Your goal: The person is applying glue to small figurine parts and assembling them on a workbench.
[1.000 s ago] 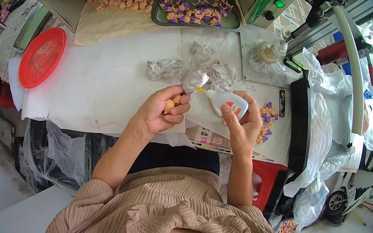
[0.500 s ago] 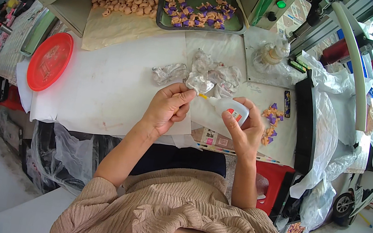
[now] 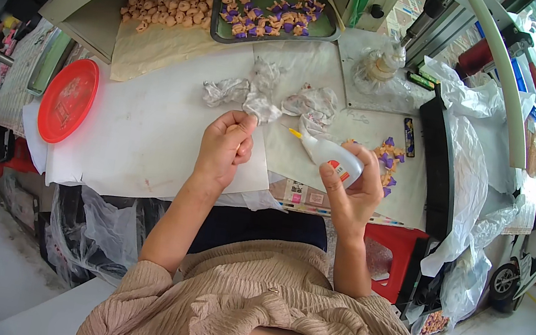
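My left hand (image 3: 223, 146) is closed, thumb and forefinger pinched at the near edge of a crumpled, stained white cloth (image 3: 261, 106). Whether something smaller is also between those fingers is hidden. To its right, my right hand (image 3: 354, 197) wraps round a white squeeze bottle (image 3: 328, 155) with a red label. The bottle lies tilted, its thin yellow tip (image 3: 295, 133) pointing up and left, apart from the left hand. Another stained white cloth (image 3: 314, 107) lies just beyond the tip. Beside the right hand lie several small flesh-and-purple doll parts (image 3: 389, 158).
A dark tray (image 3: 279, 35) of flesh-and-purple parts stands at the back, beside a heap of small doll heads (image 3: 175, 0). A red plastic dish (image 3: 74, 130) is at the left. A black-edged bin (image 3: 439, 191) with plastic sheeting and a press (image 3: 433, 16) bound the right side.
My hands have moved apart: the left went left, drawing the cloth along, and the bottle's yellow tip came away from its fingers. The view has shifted slightly.
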Demonstrator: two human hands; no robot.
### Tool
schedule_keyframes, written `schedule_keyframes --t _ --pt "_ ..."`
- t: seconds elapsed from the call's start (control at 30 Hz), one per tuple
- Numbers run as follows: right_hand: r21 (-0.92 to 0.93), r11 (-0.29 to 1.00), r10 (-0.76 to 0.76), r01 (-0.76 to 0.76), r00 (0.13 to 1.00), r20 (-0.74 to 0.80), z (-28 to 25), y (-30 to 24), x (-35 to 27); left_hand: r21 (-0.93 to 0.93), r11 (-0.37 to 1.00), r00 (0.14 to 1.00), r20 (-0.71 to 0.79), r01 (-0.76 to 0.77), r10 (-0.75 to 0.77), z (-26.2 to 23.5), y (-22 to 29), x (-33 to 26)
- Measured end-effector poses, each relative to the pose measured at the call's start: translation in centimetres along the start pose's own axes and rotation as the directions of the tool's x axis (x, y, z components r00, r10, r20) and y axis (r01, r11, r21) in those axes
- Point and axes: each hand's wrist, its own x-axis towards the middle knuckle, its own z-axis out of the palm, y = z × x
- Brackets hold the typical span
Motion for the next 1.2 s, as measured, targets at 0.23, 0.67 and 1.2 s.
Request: schedule_keyframes --t 0.23,0.67,1.2 --pt "0.137 0.978 0.163 -0.159 0.987 -0.015 0.8 0.2 0.1 0.121 0.984 0.99 -0.029 -0.133 0.137 -0.6 1.5 -2.3" --pt "0.458 0.854 0.285 -0.247 0.958 -0.016 3.4 -3.7 -0.1 -0.168 0.953 0.924 0.336 0.251 -0.185 -1.5 4.4 -7.5" --pt "0.142 0.987 0.092 -0.077 0.991 -0.102 0.0 1.2 -1.1 -0.228 0.939 0.944 0.268 0.258 -0.195 -1.5 -1.4 -4.9"
